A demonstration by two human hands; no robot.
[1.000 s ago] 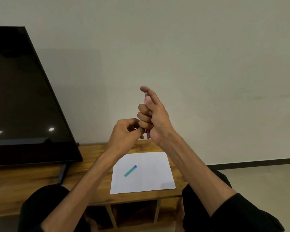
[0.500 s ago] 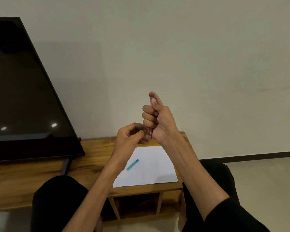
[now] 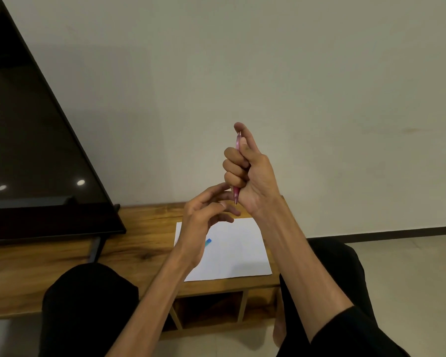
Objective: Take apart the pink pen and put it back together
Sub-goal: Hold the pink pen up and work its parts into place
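Your right hand (image 3: 250, 173) has its fingers clamped around the pink pen (image 3: 237, 171), held upright in the air above the far edge of the desk (image 3: 144, 228); its long axis runs near-vertical, one thin tip pointing up past your thumb, the other poking out below the fist. Your left hand (image 3: 204, 217) sits just below-left of that lower end, fingers loosely apart and holding nothing visible, index finger nearly at the pen. Any next pull or twist likely follows that vertical axis, downward.

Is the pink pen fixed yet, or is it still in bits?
Partly apart, it seems: a blue piece lies on the white paper. In hand: the right hand grips the pink pen upright; the left hand is open below it, holding nothing visible. Left: that piece probably goes back on.
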